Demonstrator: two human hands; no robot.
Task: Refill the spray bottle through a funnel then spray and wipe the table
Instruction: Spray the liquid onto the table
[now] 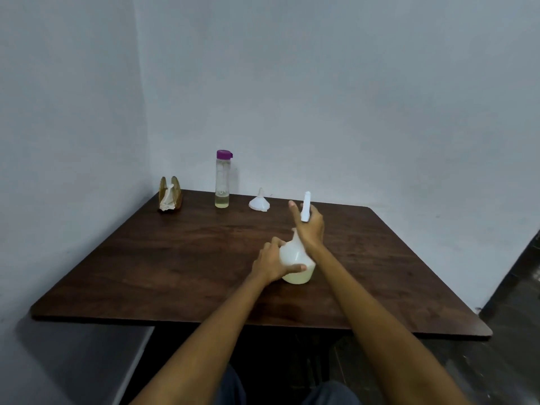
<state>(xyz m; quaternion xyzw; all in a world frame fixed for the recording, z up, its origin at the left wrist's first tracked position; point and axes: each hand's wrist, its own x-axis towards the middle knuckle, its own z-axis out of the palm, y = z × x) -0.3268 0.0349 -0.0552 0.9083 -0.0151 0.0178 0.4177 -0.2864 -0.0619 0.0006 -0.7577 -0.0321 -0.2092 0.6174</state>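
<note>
On the worktop (pixel 175 258), the left hand (pixel 270 263) grips the spray bottle (pixel 295 258) body while the right hand (pixel 309 226) fingers (pixel 293 207) hold its white spray head (pixel 306 206), funnel (pixel 259 201) nearby.

pale blue walls (pixel 321 83), dark floor (pixel 520 302)

Both arms reach forward; the left hand (pixel 270 260) wraps its fingers and thumb closed, the right hand (pixel 309 226) curls higher up, forefinger raised.
</note>
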